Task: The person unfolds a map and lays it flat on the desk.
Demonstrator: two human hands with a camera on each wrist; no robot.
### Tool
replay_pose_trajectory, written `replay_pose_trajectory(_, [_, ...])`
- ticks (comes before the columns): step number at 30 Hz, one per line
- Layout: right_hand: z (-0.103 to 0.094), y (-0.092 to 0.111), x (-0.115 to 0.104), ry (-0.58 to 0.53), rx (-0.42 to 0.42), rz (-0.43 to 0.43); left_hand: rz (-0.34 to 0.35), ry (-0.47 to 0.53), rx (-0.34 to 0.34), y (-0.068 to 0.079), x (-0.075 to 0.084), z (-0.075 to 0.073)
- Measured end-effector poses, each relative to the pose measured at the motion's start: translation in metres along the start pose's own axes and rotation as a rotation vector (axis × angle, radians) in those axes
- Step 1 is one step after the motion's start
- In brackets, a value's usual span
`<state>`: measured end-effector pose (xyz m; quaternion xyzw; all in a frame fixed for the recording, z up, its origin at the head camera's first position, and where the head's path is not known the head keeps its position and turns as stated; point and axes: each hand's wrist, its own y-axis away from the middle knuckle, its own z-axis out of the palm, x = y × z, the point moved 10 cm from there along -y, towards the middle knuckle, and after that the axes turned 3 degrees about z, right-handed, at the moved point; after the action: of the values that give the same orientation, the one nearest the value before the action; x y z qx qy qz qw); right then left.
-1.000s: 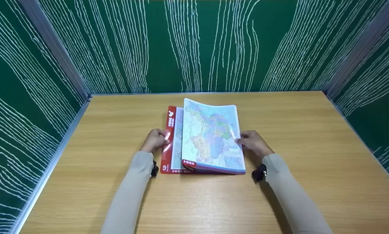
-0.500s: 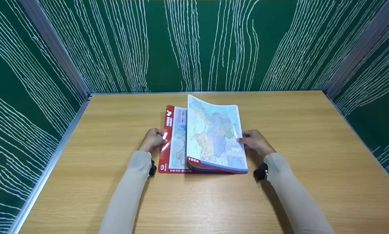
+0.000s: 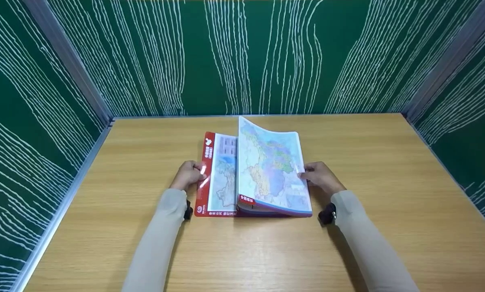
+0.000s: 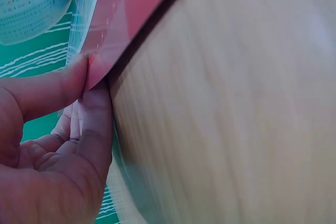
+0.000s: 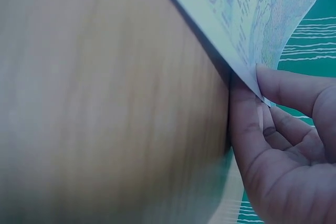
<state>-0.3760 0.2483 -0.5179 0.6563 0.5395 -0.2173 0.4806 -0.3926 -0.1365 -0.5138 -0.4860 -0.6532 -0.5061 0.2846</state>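
Note:
A folded map sheet point(image 3: 270, 166), glossy and printed with a coloured map, lies in the middle of the table. Its upper leaf curves up and its free left edge stands raised over a lower leaf point(image 3: 225, 174), which has a red strip along the left. My left hand point(image 3: 189, 175) pinches that red strip between thumb and forefinger; the left wrist view shows the thumb on top and the forefinger beneath. On the other side my right hand point(image 3: 318, 177) pinches the map's right edge, thumb on the printed face and fingers under it.
The wooden table point(image 3: 242, 255) runs back to a green wall point(image 3: 193, 56) with white wavy lines. Similar green panels stand at the left and right, joined by grey posts point(image 3: 68, 56).
The lower leaf has slid left with my left hand, baring more of it. The upper leaf's raised edge has shifted right and stands higher; my right hand has moved slightly right.

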Motion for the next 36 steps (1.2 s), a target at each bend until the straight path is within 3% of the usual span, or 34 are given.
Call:
replay_pose_trajectory(13, [-0.007,-0.001,0.006,0.041,0.013,0.048,0.018,-0.026,0.003,0.000,0.000,-0.004])
replay_pose_trajectory(21, [-0.008,0.003,0.000,-0.010,-0.013,-0.056,0.050,-0.074,0.007,-0.002,0.001,-0.010])
replay_pose_trajectory(36, [-0.014,0.004,0.006,0.009,-0.009,0.026,0.011,-0.053,0.008,-0.001,-0.003,-0.015])
